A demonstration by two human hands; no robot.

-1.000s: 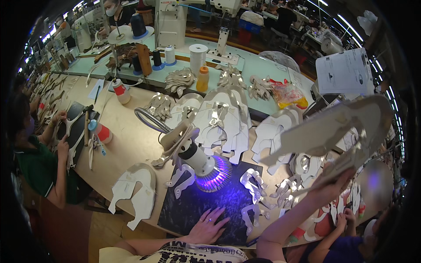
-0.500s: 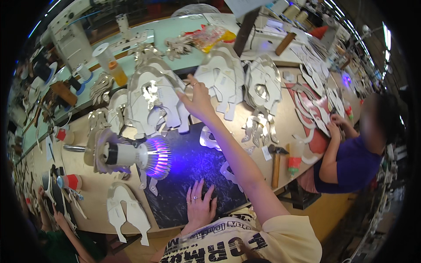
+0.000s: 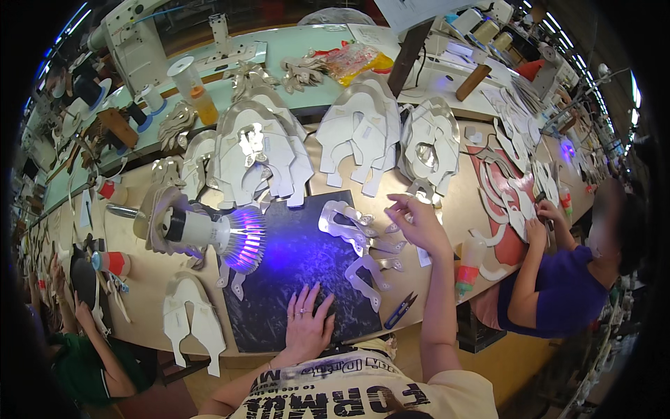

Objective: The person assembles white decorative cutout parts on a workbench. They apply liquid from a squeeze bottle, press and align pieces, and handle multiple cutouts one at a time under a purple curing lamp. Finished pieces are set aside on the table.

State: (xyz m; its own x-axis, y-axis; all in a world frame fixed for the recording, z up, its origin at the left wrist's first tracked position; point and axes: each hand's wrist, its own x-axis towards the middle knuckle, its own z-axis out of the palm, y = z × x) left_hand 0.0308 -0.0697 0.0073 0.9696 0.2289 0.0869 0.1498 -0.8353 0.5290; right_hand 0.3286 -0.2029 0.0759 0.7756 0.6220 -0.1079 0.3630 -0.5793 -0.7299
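Observation:
My left hand [image 3: 307, 325] lies flat on the near edge of a black work mat [image 3: 279, 300], fingers spread, a ring on one. My right hand [image 3: 419, 227] hovers over the table right of the mat, fingers loosely bent and apart with nothing visible in them. Just beyond its fingertips are silvery cut pieces [image 3: 423, 188], partly hidden by the hand. More shiny cut pieces [image 3: 342, 218] sit along the mat's right side, and a forked pair [image 3: 364, 279] lies nearer me. Small thread snips [image 3: 400, 311] rest at the mat's lower right corner.
A lamp [image 3: 241, 239] with a finned head glows violet over the mat. Beyond it stand stacks of white arch-shaped panels [image 3: 255, 150]; another panel [image 3: 192, 314] lies at near left. A red-banded bottle [image 3: 470, 265] and a person in purple [image 3: 558, 286] are at right; another person's green sleeve [image 3: 91, 366] is at left.
My right hand has drawn back from the far white panels and swung right, uncovering the silvery pieces and thread snips. My left hand stays flat on the mat. The whole view has shifted slightly.

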